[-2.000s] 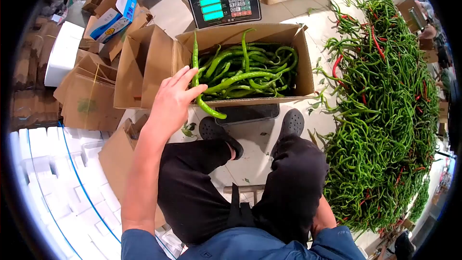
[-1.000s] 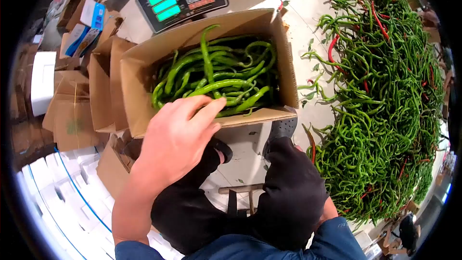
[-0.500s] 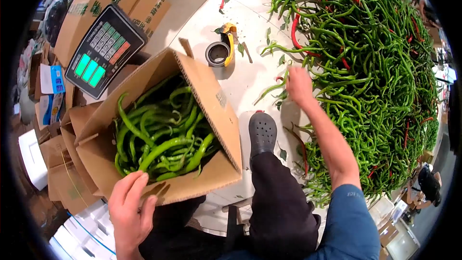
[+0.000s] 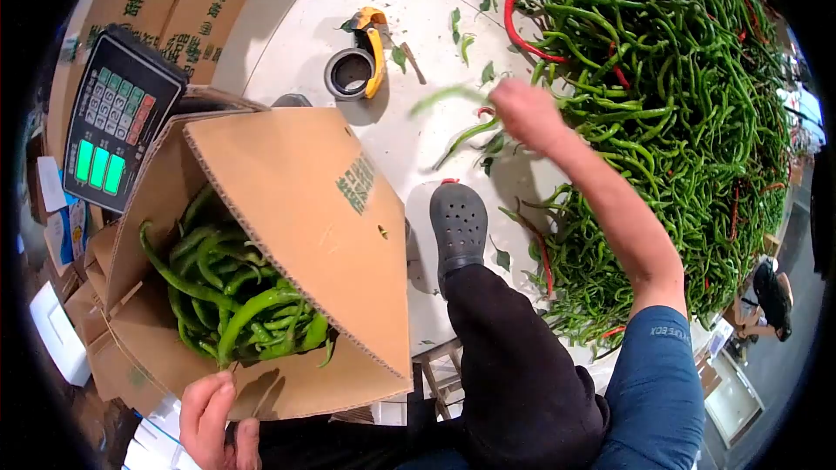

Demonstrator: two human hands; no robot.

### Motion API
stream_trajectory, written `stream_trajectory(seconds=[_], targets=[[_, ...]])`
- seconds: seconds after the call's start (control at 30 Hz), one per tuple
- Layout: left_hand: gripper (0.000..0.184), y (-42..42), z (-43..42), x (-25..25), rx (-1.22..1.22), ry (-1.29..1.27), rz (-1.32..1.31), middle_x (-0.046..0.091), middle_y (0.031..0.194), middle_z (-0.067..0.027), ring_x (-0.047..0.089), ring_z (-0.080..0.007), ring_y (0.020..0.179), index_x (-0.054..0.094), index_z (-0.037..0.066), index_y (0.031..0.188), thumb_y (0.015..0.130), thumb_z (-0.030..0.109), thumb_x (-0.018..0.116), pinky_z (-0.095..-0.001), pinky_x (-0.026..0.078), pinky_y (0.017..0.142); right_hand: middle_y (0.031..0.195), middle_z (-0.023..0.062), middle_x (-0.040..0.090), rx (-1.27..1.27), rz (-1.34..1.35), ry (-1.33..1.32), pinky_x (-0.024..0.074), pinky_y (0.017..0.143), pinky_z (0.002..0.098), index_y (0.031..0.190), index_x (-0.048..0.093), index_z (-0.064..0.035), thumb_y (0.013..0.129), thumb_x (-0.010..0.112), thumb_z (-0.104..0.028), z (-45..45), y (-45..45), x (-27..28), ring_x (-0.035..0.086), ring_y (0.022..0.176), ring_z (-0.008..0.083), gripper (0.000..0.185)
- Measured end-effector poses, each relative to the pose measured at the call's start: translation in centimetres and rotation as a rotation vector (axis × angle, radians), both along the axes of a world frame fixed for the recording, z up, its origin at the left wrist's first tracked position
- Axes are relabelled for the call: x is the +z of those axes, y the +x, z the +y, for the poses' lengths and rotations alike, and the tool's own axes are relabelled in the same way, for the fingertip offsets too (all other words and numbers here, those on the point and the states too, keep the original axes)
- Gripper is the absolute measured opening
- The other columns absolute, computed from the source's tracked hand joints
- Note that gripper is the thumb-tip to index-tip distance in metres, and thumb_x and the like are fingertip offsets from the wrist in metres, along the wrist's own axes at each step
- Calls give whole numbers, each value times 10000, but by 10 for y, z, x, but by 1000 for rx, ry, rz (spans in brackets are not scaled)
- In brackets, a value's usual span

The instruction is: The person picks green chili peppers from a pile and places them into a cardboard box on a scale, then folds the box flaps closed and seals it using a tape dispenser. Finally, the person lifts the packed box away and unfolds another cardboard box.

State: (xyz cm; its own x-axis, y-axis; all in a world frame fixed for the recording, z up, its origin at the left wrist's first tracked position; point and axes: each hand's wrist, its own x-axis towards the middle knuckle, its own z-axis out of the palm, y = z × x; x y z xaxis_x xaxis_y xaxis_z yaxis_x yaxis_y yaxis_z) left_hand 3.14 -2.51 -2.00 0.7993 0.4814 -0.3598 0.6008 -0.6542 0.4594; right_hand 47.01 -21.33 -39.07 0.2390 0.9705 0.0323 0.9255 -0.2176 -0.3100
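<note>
My right hand (image 4: 527, 117) is closed on a green chili pepper (image 4: 446, 97), which points left and is smeared by motion. It is above the floor, beside the left edge of a large heap of green chili peppers (image 4: 662, 139) with some red ones mixed in. My left hand (image 4: 213, 422) grips the near edge of an open cardboard box (image 4: 322, 200), fingers on the inner side and thumb outside. Green chili peppers (image 4: 252, 296) lie in the box, one with its stem close to my left fingertips. The box's right flap stands up, hiding part of the inside.
A scale display (image 4: 117, 113) with lit green readouts stands behind the box. A roll of tape with a yellow dispenser (image 4: 355, 70) lies on the pale floor (image 4: 287, 70), among loose leaves and peppers. My foot in a grey clog (image 4: 459, 222) stands between box and heap.
My right hand has moved slightly left and up, and a green chili pepper now shows in it. The view has shifted; the box's flap appears wider and my left hand lower.
</note>
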Motion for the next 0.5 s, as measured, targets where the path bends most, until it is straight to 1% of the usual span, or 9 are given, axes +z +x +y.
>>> stream_trajectory(seconds=[0.03,0.1,0.17,0.23,0.27,0.3,0.33,0.43,0.5], targets=[[333,0,-1,0,-1,-7,-9,667,1230,-228,645,-397,1127,656,-42,1257,936,42,679,-442,523,985,939,99,596,82,6,-62,550,682,436,919,604,-89,831,614,-84,-8,-15,-7,637,861,302,89],[334,-1,-3,1,-30,-8,-4,667,1229,-238,643,-403,1135,648,-50,1261,945,53,670,-443,522,993,998,116,593,148,-140,-189,557,731,396,953,641,-47,803,620,-89,-16,-39,-29,611,984,276,157],[337,-1,-4,2,-66,-18,17,662,1238,-243,641,-405,1137,643,-51,1268,950,59,665,-443,523,995,996,109,594,-61,-202,-150,552,741,375,933,657,-37,790,623,-103,-18,-54,-46,599,992,266,161],[345,-4,-4,0,-48,-43,27,653,1252,-247,639,-414,1137,633,-51,1283,960,65,659,-445,521,997,997,108,591,-132,-222,-241,532,739,366,906,667,-50,784,627,-111,-11,-59,-42,592,982,260,142],[348,-4,-3,0,-53,-43,30,650,1256,-247,638,-417,1137,629,-51,1289,963,66,656,-446,520,996,959,108,589,-105,-265,-178,507,718,360,871,656,-53,778,631,-121,-11,-62,-45,587,970,262,117],[350,-7,-2,0,-59,-39,34,647,1259,-248,637,-419,1136,625,-51,1295,965,66,652,-447,519,996,914,111,601,-65,-208,-213,495,714,380,852,634,-57,776,640,-119,-8,-68,-29,591,972,275,99],[378,-34,-5,-16,60,4,-61,652,1161,-219,647,-330,1010,630,-49,1221,885,111,695,-396,532,823,897,113,613,-41,-169,-203,504,716,398,874,628,-50,768,657,-140,-5,-81,-13,598,948,284,142],[364,-17,-1,-2,-23,-16,46,637,1264,-255,631,-426,1134,605,-56,1316,970,54,639,-447,518,988,807,123,618,-104,82,-158,507,731,439,891,607,-45,769,684,-176,-8,-120,50,603,864,319,194],[377,-21,0,1,-53,-33,45,628,1266,-260,628,-428,1131,591,-61,1329,970,48,635,-447,519,980,846,191,662,-388,264,-254,522,768,478,941,618,-24,820,689,-226,-14,-118,52,646,844,382,246]])
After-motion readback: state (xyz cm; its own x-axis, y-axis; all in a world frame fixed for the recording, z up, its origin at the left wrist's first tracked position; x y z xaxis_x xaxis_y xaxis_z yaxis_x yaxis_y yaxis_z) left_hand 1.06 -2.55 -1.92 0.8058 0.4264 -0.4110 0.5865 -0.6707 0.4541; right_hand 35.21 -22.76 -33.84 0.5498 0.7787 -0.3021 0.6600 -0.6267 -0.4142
